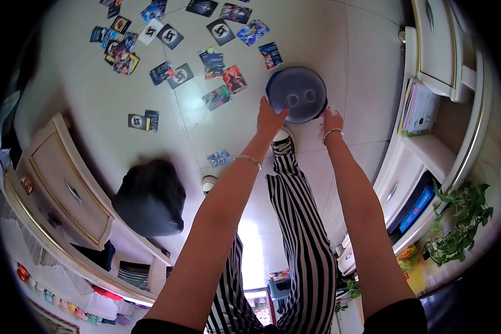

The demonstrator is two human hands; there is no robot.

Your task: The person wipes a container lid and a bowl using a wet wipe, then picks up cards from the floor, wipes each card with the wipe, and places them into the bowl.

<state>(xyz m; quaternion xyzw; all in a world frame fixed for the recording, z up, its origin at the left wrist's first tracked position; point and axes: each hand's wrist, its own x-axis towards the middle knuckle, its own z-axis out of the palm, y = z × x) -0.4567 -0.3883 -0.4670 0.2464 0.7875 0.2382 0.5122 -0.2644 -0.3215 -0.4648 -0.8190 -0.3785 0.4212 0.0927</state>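
A round container with a bluish, see-through top [296,94] is in front of me, just beyond my shoe. My left hand [271,118] is at its near left edge, fingers curled against the rim. At the near right side, my right hand [332,119] is next to the rim, with something whitish and blurred by the fingers. Many picture cards are scattered over the pale tiled floor to the left of the container, among them a red card [234,79] and a blue card [270,56]. A lone card [219,158] lies nearer my feet.
A black stool or bag [151,197] stands on the floor at the left, beside a cream cabinet [67,186]. Along the right runs another cream cabinet [428,150] with books [419,107] on a shelf and a green plant [462,222].
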